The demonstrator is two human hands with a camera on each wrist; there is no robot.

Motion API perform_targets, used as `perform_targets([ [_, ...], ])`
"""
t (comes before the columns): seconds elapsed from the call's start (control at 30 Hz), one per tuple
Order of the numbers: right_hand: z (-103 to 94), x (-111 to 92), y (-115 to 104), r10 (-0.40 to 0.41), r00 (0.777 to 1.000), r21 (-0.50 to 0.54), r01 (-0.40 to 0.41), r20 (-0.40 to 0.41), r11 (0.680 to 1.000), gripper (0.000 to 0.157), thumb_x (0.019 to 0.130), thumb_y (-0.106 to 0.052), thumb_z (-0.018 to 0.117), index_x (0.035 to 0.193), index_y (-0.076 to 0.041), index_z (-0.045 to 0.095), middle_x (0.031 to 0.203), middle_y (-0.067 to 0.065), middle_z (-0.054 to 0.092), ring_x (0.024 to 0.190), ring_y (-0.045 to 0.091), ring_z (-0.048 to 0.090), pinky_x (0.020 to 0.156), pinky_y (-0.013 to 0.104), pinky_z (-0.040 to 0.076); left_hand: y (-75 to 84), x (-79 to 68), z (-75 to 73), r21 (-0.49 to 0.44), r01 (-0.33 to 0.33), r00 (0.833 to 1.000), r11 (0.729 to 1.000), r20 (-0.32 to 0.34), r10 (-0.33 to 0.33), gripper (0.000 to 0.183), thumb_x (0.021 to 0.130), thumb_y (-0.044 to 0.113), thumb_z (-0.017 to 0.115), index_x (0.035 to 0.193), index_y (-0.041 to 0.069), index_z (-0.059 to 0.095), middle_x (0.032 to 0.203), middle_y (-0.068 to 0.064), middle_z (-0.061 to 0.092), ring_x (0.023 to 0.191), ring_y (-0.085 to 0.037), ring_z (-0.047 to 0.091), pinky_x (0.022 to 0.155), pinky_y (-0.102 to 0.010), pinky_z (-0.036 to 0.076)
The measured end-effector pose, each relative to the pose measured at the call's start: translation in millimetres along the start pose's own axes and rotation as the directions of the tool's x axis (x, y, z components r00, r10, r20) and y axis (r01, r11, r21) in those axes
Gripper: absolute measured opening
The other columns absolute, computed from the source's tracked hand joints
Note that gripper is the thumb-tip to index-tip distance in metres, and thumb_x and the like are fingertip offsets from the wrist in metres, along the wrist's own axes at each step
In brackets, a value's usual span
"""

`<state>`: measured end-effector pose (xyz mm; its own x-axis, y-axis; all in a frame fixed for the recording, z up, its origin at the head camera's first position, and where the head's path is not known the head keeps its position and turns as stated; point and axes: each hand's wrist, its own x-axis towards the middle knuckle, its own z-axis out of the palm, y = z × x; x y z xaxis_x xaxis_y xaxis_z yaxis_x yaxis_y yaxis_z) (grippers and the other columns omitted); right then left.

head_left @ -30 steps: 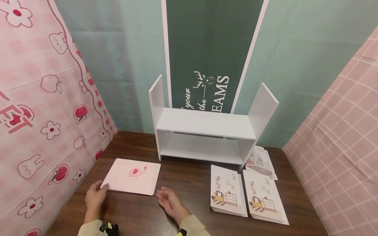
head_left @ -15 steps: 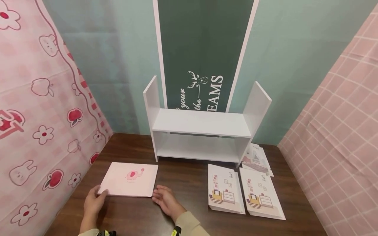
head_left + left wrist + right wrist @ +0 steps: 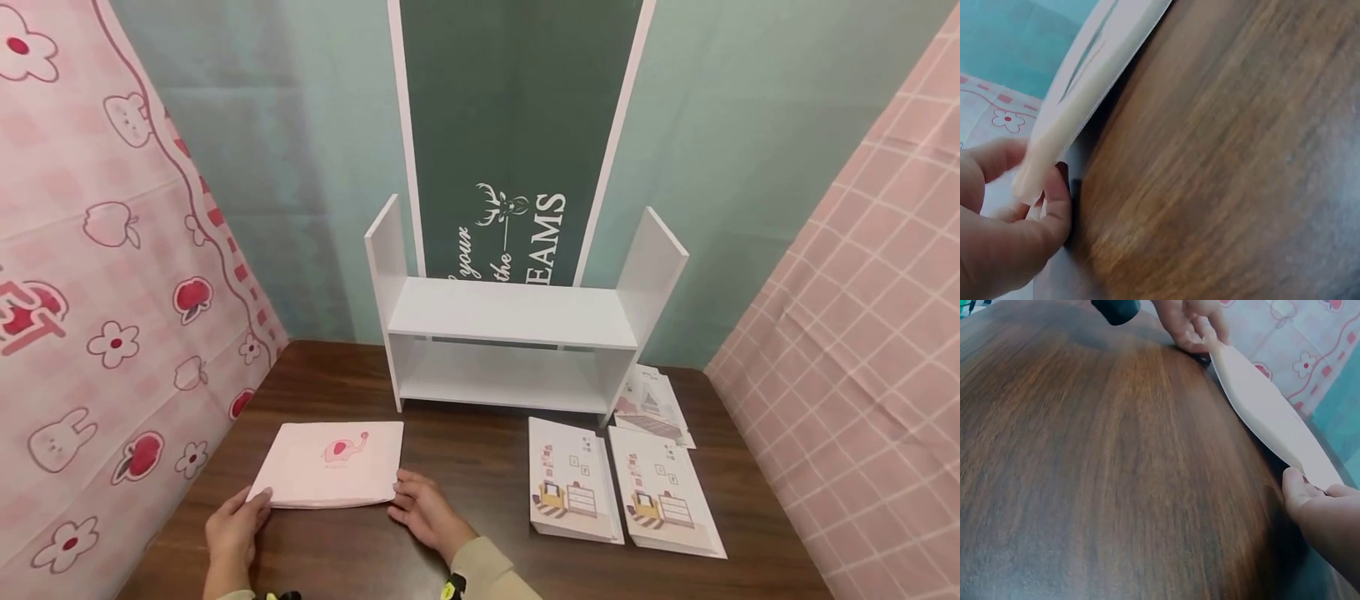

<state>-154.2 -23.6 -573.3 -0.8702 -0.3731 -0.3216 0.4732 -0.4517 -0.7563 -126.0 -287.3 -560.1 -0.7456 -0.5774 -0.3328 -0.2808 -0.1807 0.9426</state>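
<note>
A pale pink notebook [image 3: 333, 462] with a red-pink elephant on its cover lies at the left of the table in the head view. My left hand [image 3: 236, 529] pinches its near left corner, thumb on top and fingers beneath. In the left wrist view the layers of the notebook [image 3: 1085, 94] part slightly along the edge. At the near right corner, my right hand [image 3: 427, 510] grips the notebook's edge. The right wrist view shows both hands at its two ends, with the near edge of the notebook [image 3: 1266, 412] bowed and raised off the wood.
A white two-tier shelf [image 3: 510, 312] stands at the back middle of the brown table [image 3: 450, 450]. Right of it lie two stacks of illustrated booklets, one stack [image 3: 572, 483] beside the other [image 3: 662, 492]. More booklets [image 3: 652, 404] lie behind, beside the shelf's right side.
My right hand has come in to the notebook's corner and taken hold. The notebook has shifted slightly toward me, and its near edge has lifted. The view has turned slightly.
</note>
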Motion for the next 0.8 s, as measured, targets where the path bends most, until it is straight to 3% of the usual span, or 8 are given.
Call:
perform_targets([
  [0.1,-1.6,-1,1,-0.006,1.000,-0.005,0.006,0.015,1.000,0.060,0.085,-0.003,0.049,0.138,0.013,0.025,0.144,0.031,0.020,0.127,0.040,0.031,0.100,0.055,0.029,-1.2,0.4,2.1,0.009,-0.004,1.000,1.000,-0.008,0.004,0.060,0.085,0.004,0.060,0.135,-0.014,0.033,0.125,-0.025,0.042,0.066,0.006,0.056,0.072,-0.017,0.051],
  [0.23,-2.4,-3,1,-0.014,1.000,0.012,0.014,0.013,1.000,0.060,0.085,-0.003,0.050,0.138,0.013,0.026,0.140,0.031,0.023,0.124,0.036,0.034,0.099,0.054,0.030,-1.0,0.6,5.6,-0.009,-0.011,1.000,1.000,-0.013,0.011,0.057,0.088,0.003,0.056,0.136,-0.014,0.032,0.120,-0.024,0.046,0.067,0.005,0.057,0.072,-0.020,0.052],
  [0.43,-2.1,-5,1,-0.024,1.000,0.022,0.024,0.003,0.999,0.059,0.084,-0.003,0.050,0.136,0.012,0.028,0.135,0.026,0.029,0.118,0.031,0.037,0.096,0.050,0.034,1.3,-4.0,11.6,-0.073,0.014,1.000,0.997,-0.022,-0.016,0.055,0.091,0.005,0.041,0.141,-0.011,0.024,0.135,-0.029,0.034,0.064,0.011,0.053,0.075,-0.019,0.050],
  [0.5,-2.8,-5,1,-0.040,0.999,0.024,0.040,-0.015,0.999,0.057,0.084,-0.002,0.050,0.136,0.012,0.030,0.135,0.025,0.030,0.114,0.029,0.039,0.095,0.048,0.036,1.7,-5.8,15.3,-0.107,0.025,0.998,0.994,-0.049,-0.031,0.054,0.090,0.004,0.040,0.141,-0.009,0.027,0.123,-0.021,0.048,0.065,0.010,0.054,0.074,-0.019,0.050],
  [0.57,-4.1,-6,1,-0.059,0.998,0.032,0.060,-0.034,0.998,0.056,0.084,-0.001,0.050,0.135,0.012,0.031,0.135,0.025,0.030,0.109,0.026,0.041,0.094,0.047,0.036,1.6,-8.7,18.1,-0.143,0.019,0.998,0.990,-0.063,-0.028,0.053,0.089,0.002,0.040,0.140,-0.008,0.029,0.102,-0.006,0.059,0.068,0.008,0.056,0.074,-0.019,0.050],
  [0.67,-7.0,-11,0,-0.086,0.995,0.051,0.088,-0.050,0.995,0.054,0.084,0.000,0.049,0.134,0.012,0.033,0.133,0.023,0.035,0.098,0.021,0.045,0.093,0.046,0.038,0.1,-14.5,20.4,-0.198,0.009,0.996,0.980,-0.084,-0.026,0.053,0.088,-0.001,0.040,0.139,-0.007,0.032,0.075,0.019,0.054,0.069,0.006,0.058,0.072,-0.018,0.051],
  [0.8,-11.5,-19,-1,-0.099,0.994,0.079,0.102,-0.039,0.992,0.052,0.085,0.001,0.048,0.134,0.011,0.034,0.124,0.017,0.049,0.091,0.017,0.052,0.086,0.040,0.042,-7.2,-23.5,18.9,-0.289,-0.022,0.995,0.957,-0.104,-0.009,0.049,0.086,-0.005,0.040,0.135,-0.005,0.040,0.069,0.019,0.057,0.068,0.002,0.059,0.067,-0.018,0.052],
])
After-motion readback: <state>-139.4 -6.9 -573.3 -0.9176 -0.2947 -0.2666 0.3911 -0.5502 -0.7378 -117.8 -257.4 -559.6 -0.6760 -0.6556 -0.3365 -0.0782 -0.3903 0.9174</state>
